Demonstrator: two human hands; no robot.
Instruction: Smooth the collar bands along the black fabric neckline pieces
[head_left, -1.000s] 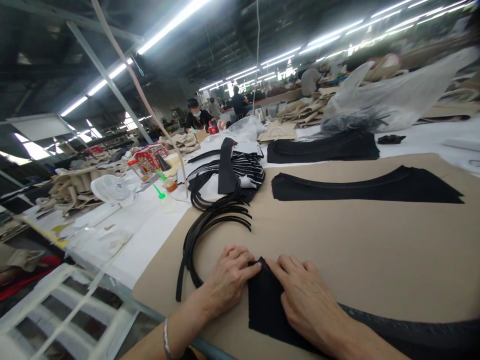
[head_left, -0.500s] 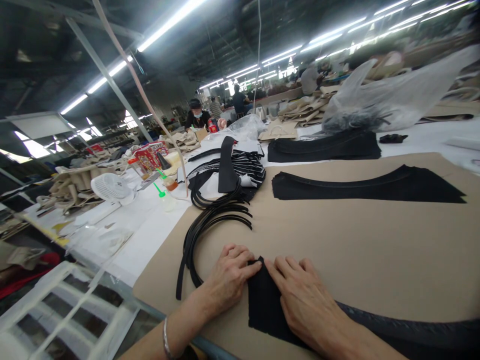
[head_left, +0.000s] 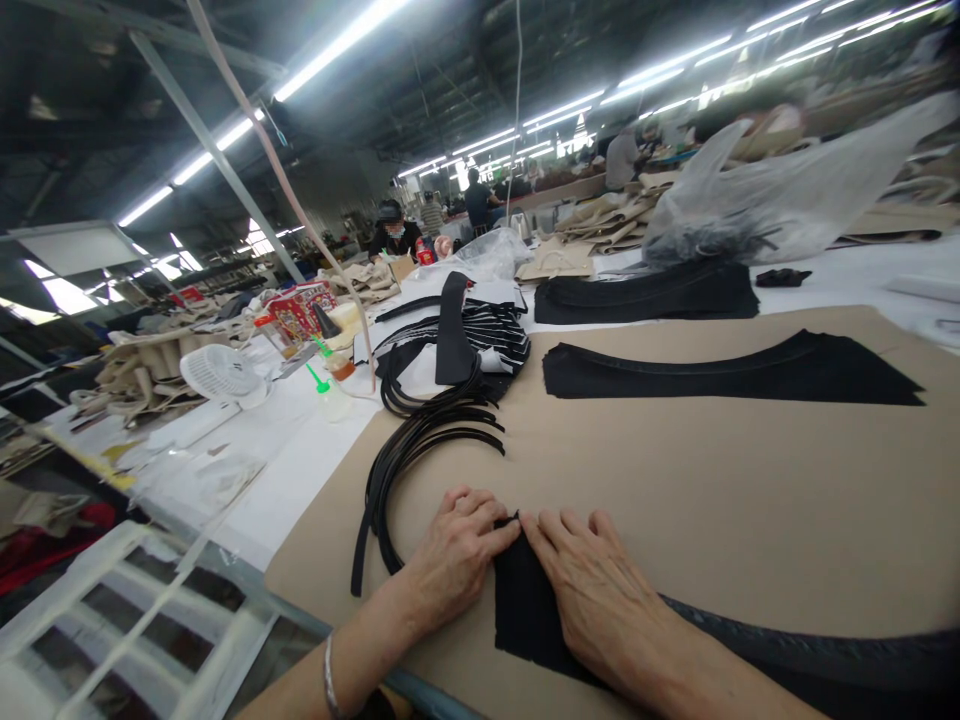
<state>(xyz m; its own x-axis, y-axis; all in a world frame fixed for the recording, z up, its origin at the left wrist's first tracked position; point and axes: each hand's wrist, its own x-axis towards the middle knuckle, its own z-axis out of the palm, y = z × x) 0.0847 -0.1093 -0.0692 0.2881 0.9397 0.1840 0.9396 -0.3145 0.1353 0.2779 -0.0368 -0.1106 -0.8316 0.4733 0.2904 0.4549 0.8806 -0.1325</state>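
Note:
A long black fabric piece [head_left: 529, 612] lies near the front edge of the table, its narrow end between my hands. At the top corner of that end, my left hand [head_left: 459, 545] is closed, thumb along the edge and fingers bent; its grip underneath is partly hidden. My right hand [head_left: 600, 590] lies open on the fabric, fingers stretched forward and the index fingertip close to my left thumb. Beneath my right forearm the piece runs off to the right, with a shiny curved edge. Beside my left hand is a bundle of curved black strips [head_left: 386, 480].
Further back lie two black fabric pieces [head_left: 712, 372], a striped pile [head_left: 495, 335], small green-tipped bottles [head_left: 324, 385] and a white fan [head_left: 217, 375]. Brown sheeting [head_left: 720, 500] covers this side of the table. A clear plastic bag [head_left: 795, 205] stands behind. Co-workers [head_left: 395, 232] are in the distance.
My right hand has slid slightly left along the fabric, its fingertips nearer the corner and my left thumb. The left hand stays in nearly the same place.

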